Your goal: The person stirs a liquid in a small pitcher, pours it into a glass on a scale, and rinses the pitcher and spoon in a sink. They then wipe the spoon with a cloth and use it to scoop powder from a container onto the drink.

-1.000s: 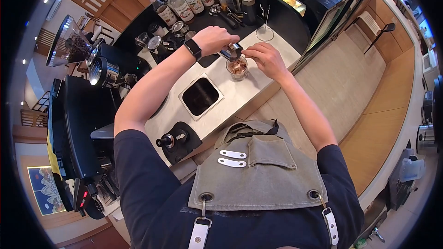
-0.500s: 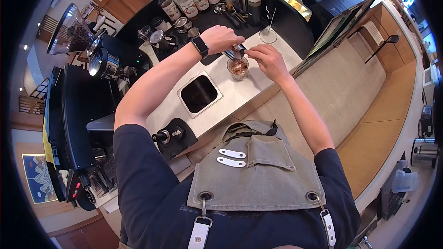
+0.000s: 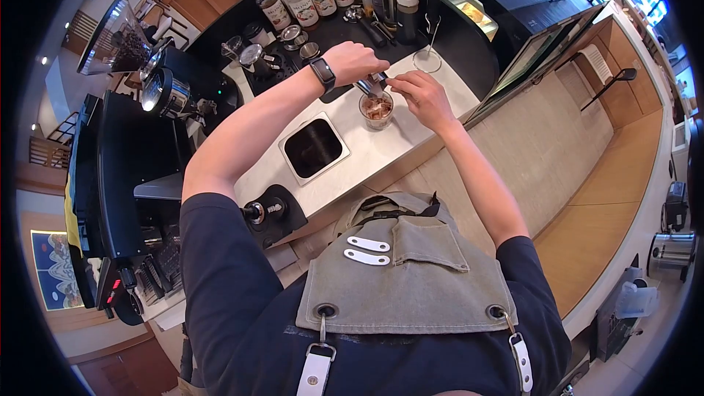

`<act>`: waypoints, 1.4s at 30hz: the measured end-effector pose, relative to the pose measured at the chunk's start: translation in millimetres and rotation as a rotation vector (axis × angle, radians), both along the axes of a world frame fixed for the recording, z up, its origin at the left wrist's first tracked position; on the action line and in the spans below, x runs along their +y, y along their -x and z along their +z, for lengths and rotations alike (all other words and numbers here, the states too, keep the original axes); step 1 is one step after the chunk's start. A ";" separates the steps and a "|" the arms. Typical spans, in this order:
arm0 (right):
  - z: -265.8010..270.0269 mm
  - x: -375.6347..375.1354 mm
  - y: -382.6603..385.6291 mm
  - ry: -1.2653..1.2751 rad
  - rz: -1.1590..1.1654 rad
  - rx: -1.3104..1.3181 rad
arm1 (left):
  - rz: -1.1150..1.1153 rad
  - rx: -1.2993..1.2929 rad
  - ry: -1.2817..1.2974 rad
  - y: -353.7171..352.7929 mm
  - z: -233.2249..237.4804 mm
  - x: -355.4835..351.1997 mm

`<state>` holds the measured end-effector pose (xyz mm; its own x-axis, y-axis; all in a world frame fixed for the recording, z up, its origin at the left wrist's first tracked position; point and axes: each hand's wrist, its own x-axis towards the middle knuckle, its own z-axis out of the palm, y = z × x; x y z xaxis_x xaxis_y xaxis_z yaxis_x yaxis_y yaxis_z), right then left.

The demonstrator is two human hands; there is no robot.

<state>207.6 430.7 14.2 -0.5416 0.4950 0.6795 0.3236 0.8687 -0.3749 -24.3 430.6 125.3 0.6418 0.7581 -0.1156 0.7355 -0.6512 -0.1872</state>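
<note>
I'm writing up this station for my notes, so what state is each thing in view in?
Clear cup, upright, brown contents inside
Metal container, tilted over the cup
Left hand, closed around the container
Right hand, curled beside the container; contact unclear
Inset metal pan, uncovered
Syrup bottles, standing
Bean hopper, partly filled
Watch, strapped on, screen dark

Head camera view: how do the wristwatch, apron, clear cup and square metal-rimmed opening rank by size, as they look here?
Largest to smallest:
1. Apron, helped by sitting close to the camera
2. Square metal-rimmed opening
3. Clear cup
4. Wristwatch, somewhat smaller than the cup
</note>
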 end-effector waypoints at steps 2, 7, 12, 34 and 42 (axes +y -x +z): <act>-1.9 0.4 2.6 0.015 -0.001 -0.007 | 0.010 0.011 -0.001 1.1 1.0 0.0; 1.0 2.0 8.0 -0.016 0.020 0.008 | 0.013 0.014 -0.005 6.7 -0.9 -1.5; -1.1 3.1 11.9 -0.024 0.056 -0.029 | 0.028 0.035 -0.026 13.5 -1.4 -7.1; -0.2 -20.2 16.5 -0.044 0.127 -0.025 | 0.071 0.041 -0.036 20.1 9.6 -42.3; -4.9 -23.7 9.2 -0.052 0.118 -0.017 | 0.063 0.037 -0.021 11.2 17.6 -50.3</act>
<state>198.3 407.0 9.3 -0.6054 0.3916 0.6929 0.2242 0.9192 -0.3236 -35.4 380.4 142.9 0.5882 0.7995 -0.1219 0.7673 -0.5993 -0.2282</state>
